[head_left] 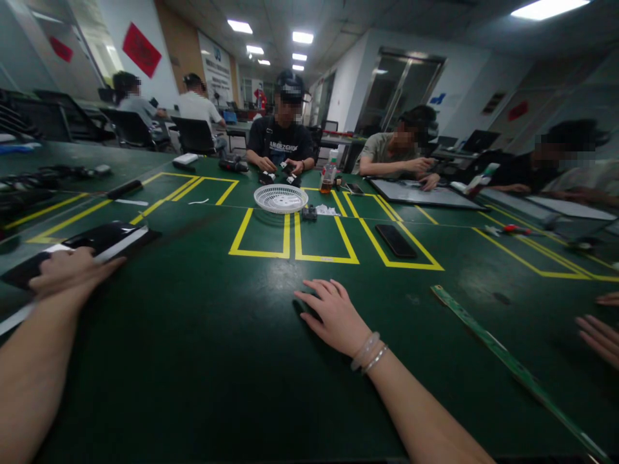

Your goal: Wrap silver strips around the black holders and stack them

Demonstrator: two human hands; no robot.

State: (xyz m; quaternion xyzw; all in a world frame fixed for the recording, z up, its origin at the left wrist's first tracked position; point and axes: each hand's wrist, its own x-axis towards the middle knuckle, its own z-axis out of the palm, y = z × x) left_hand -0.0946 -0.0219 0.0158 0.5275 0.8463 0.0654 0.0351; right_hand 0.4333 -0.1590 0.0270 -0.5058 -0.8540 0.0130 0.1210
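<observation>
My left hand (68,274) lies over a black glossy sheet-like packet (104,235) at the left of the table. Its fingers curl at the packet's pale corner and the thumb points out to the right; their undersides are hidden. A white strip (123,243) runs slantwise along the packet. Palm down on the green tabletop (232,348), my right hand (333,316) has its fingers spread and holds nothing. Two bracelets (370,353) circle that wrist. To its right lies a long, narrow green circuit board (507,364), apart from the hand.
Yellow tape (293,235) marks rectangles on the table. Beyond my hands are a white round basket (280,198), a dark phone (395,240) and a bottle (329,175). Co-workers sit opposite; another person's hand (599,335) enters at right. Cables (43,177) lie far left.
</observation>
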